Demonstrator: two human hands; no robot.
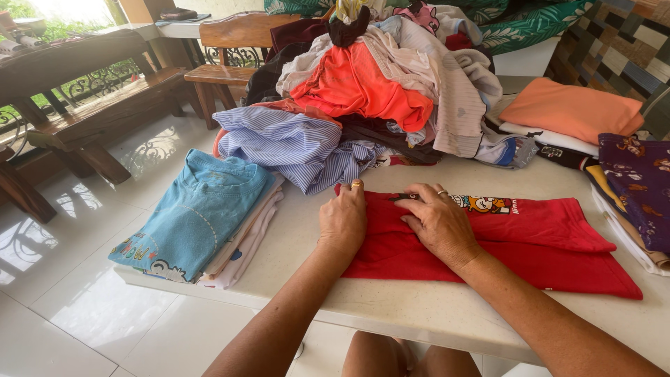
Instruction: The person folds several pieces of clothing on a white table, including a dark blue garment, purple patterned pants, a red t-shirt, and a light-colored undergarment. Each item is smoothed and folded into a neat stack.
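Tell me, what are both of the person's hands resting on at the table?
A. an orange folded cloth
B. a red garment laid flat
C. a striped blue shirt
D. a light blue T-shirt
B: the left hand and the right hand both lie flat on the red garment, while the light blue T-shirt lies apart to the left.

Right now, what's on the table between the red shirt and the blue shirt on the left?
In the head view, only bare white table lies between the red shirt and the blue shirt; the left hand rests on the red shirt's edge.
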